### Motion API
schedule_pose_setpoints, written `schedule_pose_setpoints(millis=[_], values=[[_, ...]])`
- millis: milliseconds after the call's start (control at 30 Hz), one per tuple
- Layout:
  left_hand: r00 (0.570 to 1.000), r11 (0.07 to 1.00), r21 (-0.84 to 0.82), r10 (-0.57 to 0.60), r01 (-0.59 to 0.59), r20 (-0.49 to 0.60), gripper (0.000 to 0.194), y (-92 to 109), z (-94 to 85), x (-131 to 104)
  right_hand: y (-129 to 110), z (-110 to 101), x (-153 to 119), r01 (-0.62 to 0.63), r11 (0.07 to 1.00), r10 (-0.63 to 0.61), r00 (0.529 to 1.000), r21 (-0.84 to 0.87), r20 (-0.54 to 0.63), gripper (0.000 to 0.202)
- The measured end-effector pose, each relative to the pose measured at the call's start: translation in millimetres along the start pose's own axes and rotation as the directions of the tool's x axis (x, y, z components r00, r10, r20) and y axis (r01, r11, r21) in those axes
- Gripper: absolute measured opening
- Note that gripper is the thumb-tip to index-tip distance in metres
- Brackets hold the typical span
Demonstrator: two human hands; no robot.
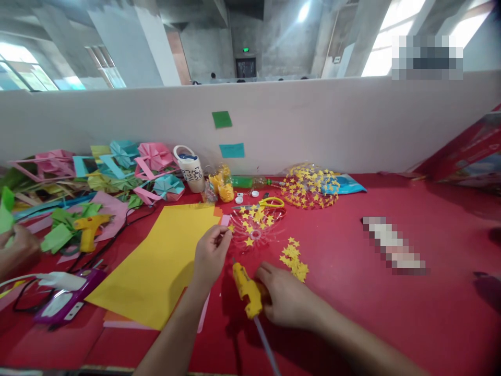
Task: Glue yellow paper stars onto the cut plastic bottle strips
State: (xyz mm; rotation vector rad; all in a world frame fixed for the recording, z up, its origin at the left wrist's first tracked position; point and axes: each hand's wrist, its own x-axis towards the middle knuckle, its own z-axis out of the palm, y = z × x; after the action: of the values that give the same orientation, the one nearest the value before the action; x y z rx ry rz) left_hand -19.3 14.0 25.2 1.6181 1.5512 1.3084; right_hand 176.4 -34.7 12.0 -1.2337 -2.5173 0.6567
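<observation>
My right hand (282, 292) grips a yellow hot glue gun (248, 292), its nozzle pointing away from me and a clear glue stick trailing from its back. My left hand (213, 253) is pinched closed, with a small yellow star (230, 228) at its fingertips. Just beyond both hands lies a piece of clear plastic cut into spread strips (255, 235), with several yellow stars on it. To the right of it is a loose pile of yellow stars (295, 258). A similar star-covered clear plastic piece (311, 185) lies farther back.
Yellow paper sheets (156, 261) lie left of my left arm. Yellow-handled scissors (270, 202), a green bottle (242, 181) and a white tumbler (191, 169) stand behind. Another person's hand (18, 250) is at far left, near a second glue gun (90, 230) and a purple power strip (70, 297).
</observation>
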Motion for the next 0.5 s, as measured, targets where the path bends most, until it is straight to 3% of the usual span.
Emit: schedule_pose_setpoints(millis=[100,200,300,500], values=[[1.0,1.0,0.017,-0.003,0.003,-0.01,0.017,-5.3,0.3,2.4,6.9,-13.0,2.3,0.008,0.98,0.03,0.982,0.198,-0.188,0.012],[0.999,0.998,0.04,0.04,-0.041,0.015,0.017,-3.9,5.6,1.5,16.1,-20.9,4.7,0.008,0.927,0.123,0.938,0.376,-0.323,0.018],[0.995,0.995,0.059,0.079,-0.083,0.065,0.016,2.8,14.5,-2.0,22.6,-22.4,4.1,0.056,0.869,0.152,0.915,0.491,-0.373,0.02],[0.992,0.991,0.091,0.094,-0.101,0.081,0.017,9.2,24.6,-5.9,21.2,-21.9,2.4,0.11,0.828,0.148,0.903,0.549,-0.403,0.025]])
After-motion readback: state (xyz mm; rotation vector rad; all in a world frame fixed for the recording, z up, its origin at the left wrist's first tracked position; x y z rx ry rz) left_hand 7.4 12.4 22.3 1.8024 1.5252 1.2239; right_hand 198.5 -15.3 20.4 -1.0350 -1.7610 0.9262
